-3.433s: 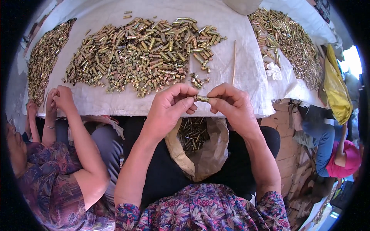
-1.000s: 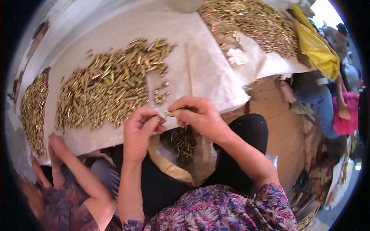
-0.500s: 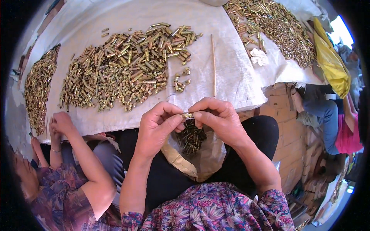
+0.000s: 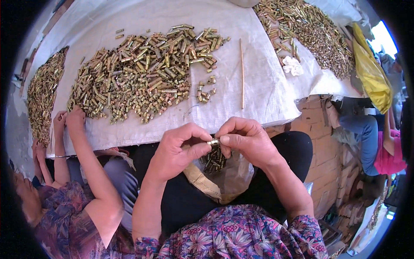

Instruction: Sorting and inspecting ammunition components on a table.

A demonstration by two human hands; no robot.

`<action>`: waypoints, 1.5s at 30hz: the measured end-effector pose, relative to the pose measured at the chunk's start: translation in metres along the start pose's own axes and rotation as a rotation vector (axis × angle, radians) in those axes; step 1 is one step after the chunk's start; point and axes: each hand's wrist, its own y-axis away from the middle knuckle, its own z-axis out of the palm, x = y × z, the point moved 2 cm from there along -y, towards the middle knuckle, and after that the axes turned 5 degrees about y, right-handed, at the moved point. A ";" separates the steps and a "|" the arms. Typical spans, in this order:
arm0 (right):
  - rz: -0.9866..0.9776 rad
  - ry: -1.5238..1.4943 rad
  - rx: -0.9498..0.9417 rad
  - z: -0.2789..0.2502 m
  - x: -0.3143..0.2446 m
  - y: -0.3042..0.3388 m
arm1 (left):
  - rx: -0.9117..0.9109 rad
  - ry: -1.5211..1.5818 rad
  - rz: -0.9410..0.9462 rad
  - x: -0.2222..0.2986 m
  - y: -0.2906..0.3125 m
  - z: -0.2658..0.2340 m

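Above my lap, a small brass-coloured cylindrical metal fitting [image 4: 213, 142] lies level between my two hands. My left hand [image 4: 177, 151] pinches one end of it between thumb and fingers. The other end is pinched by my right hand [image 4: 250, 142]; whether the fitting is one piece or two joined ones is too small to tell. Just below my fingers, an open bag [image 4: 237, 179] with a folded tan edge holds many similar, darker-looking pieces [image 4: 211, 165]. Beyond my hands, a wide pile of loose brass-coloured tubes and short rings [image 4: 142, 73] covers the white cloth [image 4: 172, 125].
A thin wooden stick [image 4: 242, 73] lies right of the pile. Further piles are at the far right [image 4: 315, 36] and far left [image 4: 45, 95]. A co-worker's hand [image 4: 76, 117] reaches the main pile's left edge. A crumpled white scrap [image 4: 293, 66] and yellow sack [image 4: 371, 69] are right.
My hands have come slightly nearer to me, with the fitting still between them, now more plainly visible. The co-worker's hands at the left have moved forward to the piles.
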 end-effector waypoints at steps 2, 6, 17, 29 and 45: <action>0.049 -0.071 -0.063 0.003 0.000 0.004 | -0.026 0.185 -0.096 -0.005 0.005 0.002; 0.088 -0.254 -0.231 0.010 0.006 0.014 | -0.239 0.375 -0.019 -0.017 0.011 0.007; -0.170 0.619 -0.258 0.007 -0.010 0.014 | -0.021 -0.086 -0.053 -0.007 -0.023 -0.021; -0.529 1.068 0.424 -0.041 -0.063 -0.113 | 0.320 -1.055 0.139 -0.019 -0.069 -0.005; -0.425 0.884 0.303 -0.028 -0.060 -0.097 | 0.285 -0.156 -0.002 -0.027 -0.051 -0.028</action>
